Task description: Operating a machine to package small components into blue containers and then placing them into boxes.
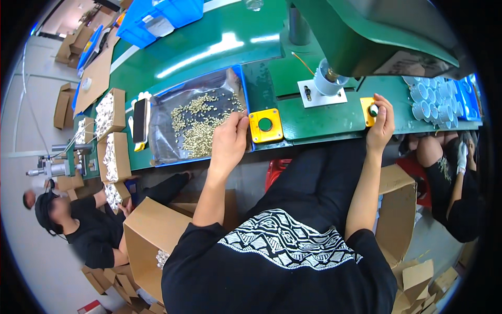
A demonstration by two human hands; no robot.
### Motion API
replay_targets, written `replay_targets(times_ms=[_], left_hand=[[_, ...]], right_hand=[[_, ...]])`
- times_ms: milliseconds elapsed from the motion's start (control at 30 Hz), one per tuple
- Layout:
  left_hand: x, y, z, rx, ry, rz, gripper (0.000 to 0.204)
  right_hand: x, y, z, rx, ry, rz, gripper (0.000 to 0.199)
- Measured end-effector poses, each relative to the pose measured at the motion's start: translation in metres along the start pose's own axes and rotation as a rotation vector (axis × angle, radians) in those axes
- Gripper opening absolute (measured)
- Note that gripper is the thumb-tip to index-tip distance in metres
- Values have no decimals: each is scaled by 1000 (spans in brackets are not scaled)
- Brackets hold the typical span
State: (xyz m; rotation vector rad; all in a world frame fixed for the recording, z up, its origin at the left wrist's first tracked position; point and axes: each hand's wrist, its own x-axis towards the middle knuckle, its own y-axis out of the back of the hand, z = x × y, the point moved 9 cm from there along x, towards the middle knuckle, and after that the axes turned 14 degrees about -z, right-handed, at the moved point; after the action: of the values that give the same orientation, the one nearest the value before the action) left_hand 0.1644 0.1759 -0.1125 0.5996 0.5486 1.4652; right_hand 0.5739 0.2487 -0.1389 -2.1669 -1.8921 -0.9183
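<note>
My left hand (pixel 229 144) is closed, fingertips pinched together, at the right rim of a shallow blue tray (pixel 244 86). Small brass-coloured fittings (pixel 198 137) lie scattered in the tray on a dark plastic liner. Whatever the pinch holds is hidden. Just right of that hand sits a yellow box with a green push button (pixel 265 124). My right hand (pixel 381 124) curls around the right side of a second yellow push-button box (pixel 366 119), fingers at its button. Between the boxes, a light blue plastic cup (pixel 329 85) rests on a white plate (pixel 337 98), beneath the green press (pixel 361 36).
Light blue cups (pixel 434 102) are stacked at the right. A phone (pixel 140 120) and cardboard boxes of white parts (pixel 116 152) flank the tray's left. A blue bin (pixel 172 18) stands behind. Open cartons (pixel 149 227) surround my lap. One person (pixel 89 225) sits left, another (pixel 460 193) right.
</note>
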Motion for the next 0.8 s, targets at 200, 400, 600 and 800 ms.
replay_targets(times_ms=[200,400,600,800], left_hand=[[4,6,5,5,-77,95,15],[16,33,75,160,-376,256,9],[88,23,160,194,-497,-27,14],[136,-6,196,109,-292,-297,26]], right_hand=[[0,2,-3,-14,-9,17,28],[6,-7,-15,-59,22,7,24],[4,0,-19,-78,44,35,23],[6,2,-20,-65,64,81,22]])
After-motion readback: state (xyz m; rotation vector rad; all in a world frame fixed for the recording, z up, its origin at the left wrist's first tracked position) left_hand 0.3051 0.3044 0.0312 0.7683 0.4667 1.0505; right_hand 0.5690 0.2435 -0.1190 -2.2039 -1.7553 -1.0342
